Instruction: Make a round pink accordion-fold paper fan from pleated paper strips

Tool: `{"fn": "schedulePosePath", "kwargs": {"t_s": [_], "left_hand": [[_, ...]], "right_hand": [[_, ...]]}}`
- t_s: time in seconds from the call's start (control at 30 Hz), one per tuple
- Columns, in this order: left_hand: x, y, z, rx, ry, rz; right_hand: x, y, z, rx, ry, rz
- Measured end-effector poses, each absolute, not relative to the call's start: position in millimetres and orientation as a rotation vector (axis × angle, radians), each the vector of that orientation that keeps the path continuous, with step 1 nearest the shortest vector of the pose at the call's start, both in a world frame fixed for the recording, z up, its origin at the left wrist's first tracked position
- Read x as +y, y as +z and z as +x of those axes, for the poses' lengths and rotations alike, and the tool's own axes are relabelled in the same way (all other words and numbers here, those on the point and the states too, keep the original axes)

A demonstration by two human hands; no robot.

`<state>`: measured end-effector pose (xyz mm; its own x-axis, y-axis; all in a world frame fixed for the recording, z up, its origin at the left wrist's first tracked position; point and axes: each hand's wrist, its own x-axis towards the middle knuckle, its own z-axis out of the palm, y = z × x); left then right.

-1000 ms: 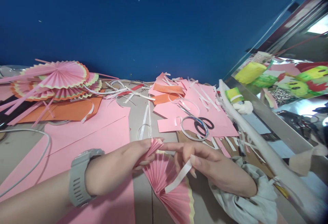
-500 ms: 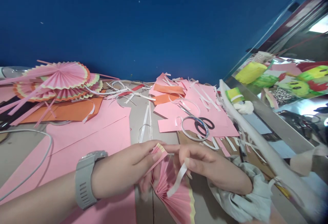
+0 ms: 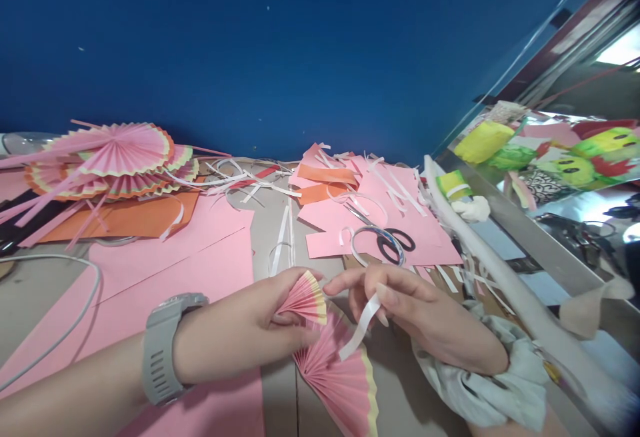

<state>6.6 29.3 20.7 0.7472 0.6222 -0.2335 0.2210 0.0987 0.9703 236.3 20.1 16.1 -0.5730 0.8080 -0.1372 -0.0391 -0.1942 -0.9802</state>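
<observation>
A pleated pink paper fan [image 3: 337,370] with a pale yellow edge lies spread below my hands. Its upper folded part stands fanned out between the thumb and fingers of my left hand [image 3: 270,320], which wears a grey watch. To the right, my right hand [image 3: 395,300] pinches a short white strip [image 3: 361,330] between thumb and finger. The strip hangs down over the fan's right side. My right index finger points at the fan's upper part, close to its yellow edge.
Pink sheets [image 3: 200,330] cover the left. Finished pleated rosettes [image 3: 120,150] are stacked at the back left. Scissors [image 3: 395,245], a tape roll [image 3: 377,247], pink and orange pieces and white strips lie behind my right hand. A white cable [image 3: 95,290] curves at the far left.
The fan's upper pleats have opened out in my left hand, where they were pressed together before. My right hand has moved right and away from them with the white strip.
</observation>
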Motion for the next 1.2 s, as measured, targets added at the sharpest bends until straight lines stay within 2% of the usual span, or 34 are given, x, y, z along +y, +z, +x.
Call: {"fn": "schedulePosePath", "kwargs": {"t_s": [0.27,0.6,0.77,0.93,1.2], "left_hand": [[34,16,3,0.941,0.449,1.478],[47,2,6,0.719,0.446,0.579],[39,2,11,0.677,0.396,0.583],[30,3,13,0.641,0.296,0.680],[25,9,13,0.479,0.204,0.651]], "right_hand": [[20,14,237,-1.484,1.792,-0.899],[16,18,225,-1.542,1.751,-0.649],[14,38,212,-1.574,1.723,-0.614],[26,64,193,-1.833,1.769,-0.678],[33,63,168,-2.050,1.764,-0.626]]}}
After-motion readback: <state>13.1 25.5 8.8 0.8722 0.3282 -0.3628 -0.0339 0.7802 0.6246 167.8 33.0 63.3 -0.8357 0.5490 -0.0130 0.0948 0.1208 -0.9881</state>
